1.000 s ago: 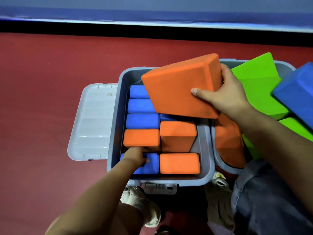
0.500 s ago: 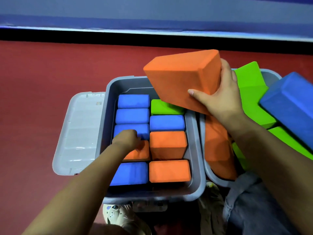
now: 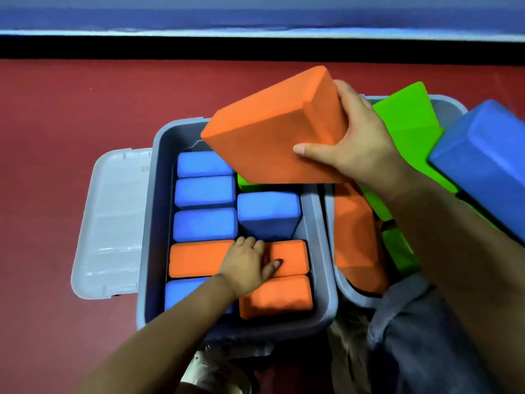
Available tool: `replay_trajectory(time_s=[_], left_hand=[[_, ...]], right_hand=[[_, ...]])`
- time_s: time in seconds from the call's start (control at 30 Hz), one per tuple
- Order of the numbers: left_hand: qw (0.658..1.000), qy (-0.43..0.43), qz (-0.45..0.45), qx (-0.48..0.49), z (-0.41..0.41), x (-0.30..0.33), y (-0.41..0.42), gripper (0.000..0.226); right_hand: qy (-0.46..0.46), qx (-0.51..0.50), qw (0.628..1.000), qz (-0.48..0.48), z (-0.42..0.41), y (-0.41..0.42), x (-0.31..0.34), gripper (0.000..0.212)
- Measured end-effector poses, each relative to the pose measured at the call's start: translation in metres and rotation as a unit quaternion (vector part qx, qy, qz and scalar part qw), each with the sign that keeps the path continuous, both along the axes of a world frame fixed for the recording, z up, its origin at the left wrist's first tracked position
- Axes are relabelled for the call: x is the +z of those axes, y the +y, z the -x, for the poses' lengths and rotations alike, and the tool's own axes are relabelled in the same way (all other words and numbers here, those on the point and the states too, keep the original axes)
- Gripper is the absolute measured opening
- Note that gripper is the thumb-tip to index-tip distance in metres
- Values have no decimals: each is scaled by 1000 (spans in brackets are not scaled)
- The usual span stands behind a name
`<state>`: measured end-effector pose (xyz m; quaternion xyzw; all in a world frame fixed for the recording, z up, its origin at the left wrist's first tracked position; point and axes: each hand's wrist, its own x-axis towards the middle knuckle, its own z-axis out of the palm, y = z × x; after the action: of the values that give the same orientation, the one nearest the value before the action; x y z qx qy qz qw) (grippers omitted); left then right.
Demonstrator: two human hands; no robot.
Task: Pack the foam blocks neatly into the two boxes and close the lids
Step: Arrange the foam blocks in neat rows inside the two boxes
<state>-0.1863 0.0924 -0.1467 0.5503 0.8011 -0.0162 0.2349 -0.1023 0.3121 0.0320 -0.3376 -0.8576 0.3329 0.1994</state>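
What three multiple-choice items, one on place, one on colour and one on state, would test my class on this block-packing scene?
1. Where does the left hand rest?
A. on orange blocks in the left box
B. on the lid
C. on the floor

2. What colour is the block the right hand holds?
A. green
B. blue
C. orange

3. The left box's lid is:
A. shut
B. open
C. missing

Answers: 1 A, fingers lie across the packed orange blocks; 2 C, its grip wraps an orange block; 3 B, it lies flat beside the left box.
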Motion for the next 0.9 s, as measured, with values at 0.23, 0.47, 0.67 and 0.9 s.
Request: replay_trajectory(time_s=[0.23, 0.47, 0.67, 0.9], left_hand=[[958, -200, -7, 207, 48, 13, 19, 25], [966, -229, 93, 72, 45, 22, -5, 34], [965, -245, 88, 45, 53, 13, -24, 48], [971, -206, 117, -12, 59, 17, -26, 52]], right_hand=[[-47, 54, 997, 31, -12, 1, 7, 90], [-115, 125, 976, 135, -18, -3, 2, 88], [-149, 153, 970, 117, -13, -6, -17, 93], [-137, 111, 982, 70, -19, -2, -20, 100]])
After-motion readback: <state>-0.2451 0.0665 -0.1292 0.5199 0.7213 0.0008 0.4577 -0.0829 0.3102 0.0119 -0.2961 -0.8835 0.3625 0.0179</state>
